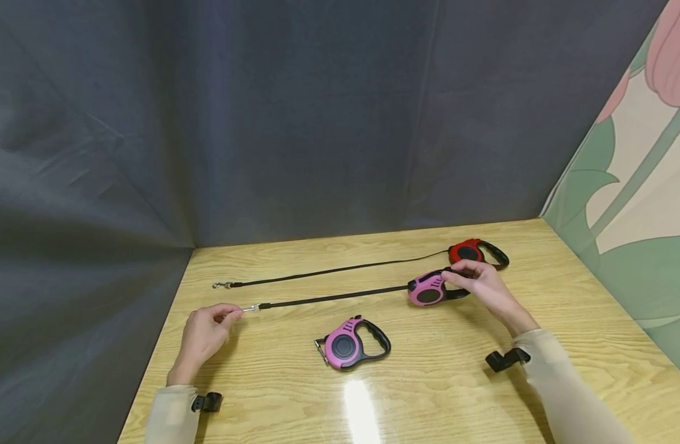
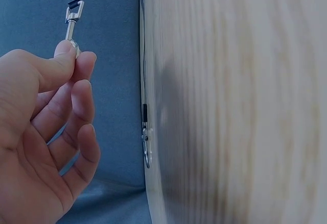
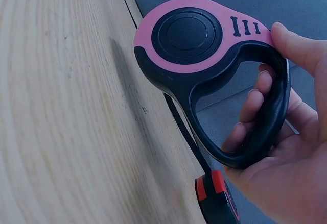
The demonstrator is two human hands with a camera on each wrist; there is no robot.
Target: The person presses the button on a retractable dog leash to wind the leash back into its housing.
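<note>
My right hand [image 1: 481,287] grips the black handle of a pink retractable dog leash [image 3: 148,35], its thumb near the top of the casing. From that casing a black strap [image 1: 334,298] runs out taut to the left. At its far end is a silver snap hook [image 2: 70,30], pinched between the thumb and index finger of my left hand [image 1: 203,333]. The other left fingers are loosely curled in the left wrist view. Hook, strap and leash are held above the wooden table [image 1: 440,382].
Behind the held leash lies a red retractable leash [image 1: 465,251], its black cord [image 1: 340,269] drawn out leftward to a snap hook [image 1: 222,285]. A second pink leash [image 1: 342,346], wound in, lies in front. A dark curtain [image 1: 318,123] borders the table's back.
</note>
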